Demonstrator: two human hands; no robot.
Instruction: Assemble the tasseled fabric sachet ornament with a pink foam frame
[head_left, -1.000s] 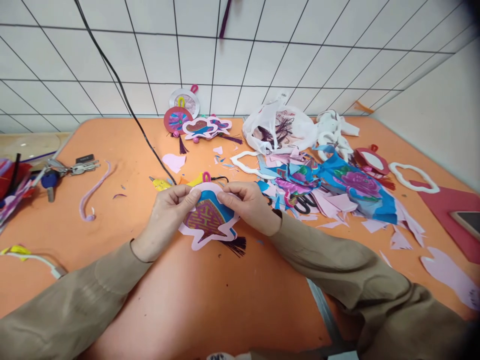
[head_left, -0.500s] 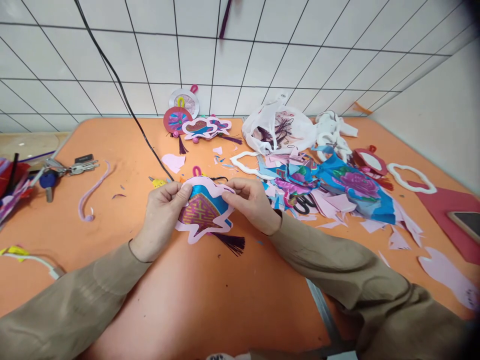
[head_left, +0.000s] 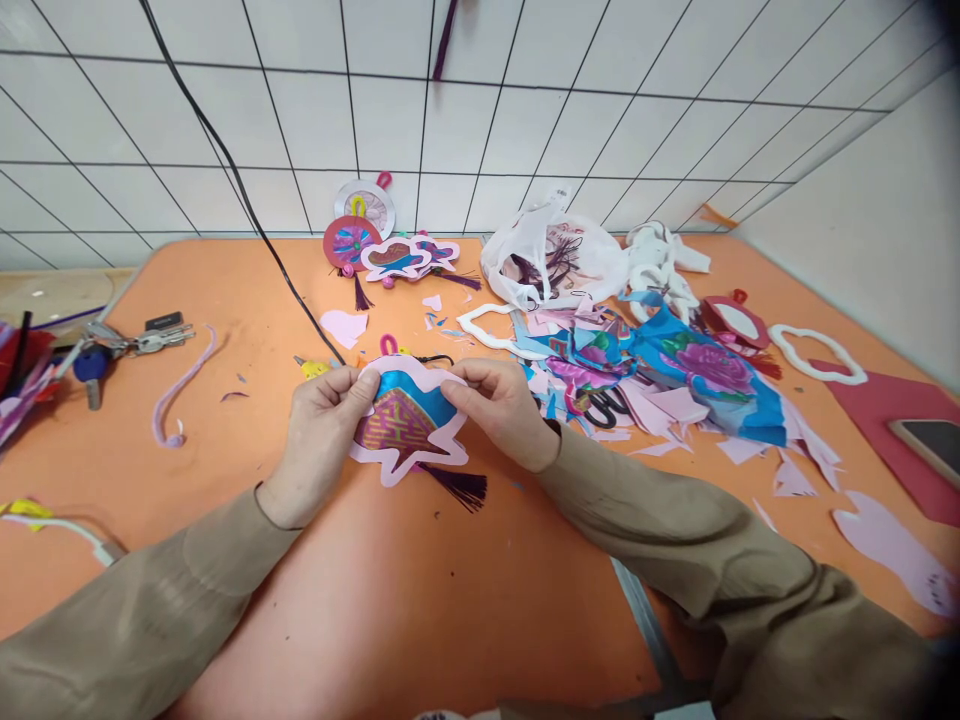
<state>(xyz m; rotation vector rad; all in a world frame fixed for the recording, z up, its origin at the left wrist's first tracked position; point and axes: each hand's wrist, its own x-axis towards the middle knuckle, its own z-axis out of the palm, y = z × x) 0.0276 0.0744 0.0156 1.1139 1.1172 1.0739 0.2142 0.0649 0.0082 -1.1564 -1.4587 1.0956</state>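
Between my hands is a pink-edged ornament (head_left: pixel 405 425) with a scalloped and pointed outline, a blue and gold-patterned fabric centre, and a pink loop on top. A dark purple tassel (head_left: pixel 459 487) hangs from its lower right. My left hand (head_left: pixel 319 430) pinches its upper left edge between thumb and fingers. On the upper right edge, the thumb of my right hand (head_left: pixel 499 405) presses the pink border against the fingers behind. What lies behind the ornament is hidden. A black cord end shows just beyond it, beside a small yellow thing (head_left: pixel 311 367).
Finished-looking ornaments (head_left: pixel 394 258) lie at the back near the tiled wall. A white plastic bag (head_left: pixel 592 262) stands right of them. Blue floral fabric (head_left: pixel 712 375) and pink scraps spread to the right. Keys (head_left: pixel 154 340) and a pink fuzzy strip (head_left: pixel 180 385) are left. A black cable (head_left: pixel 255 215) crosses down.
The right thumb has shifted slightly left along the ornament's upper edge, and the pink border there lies flatter. The left hand keeps its grip. The whole view has shifted slightly.
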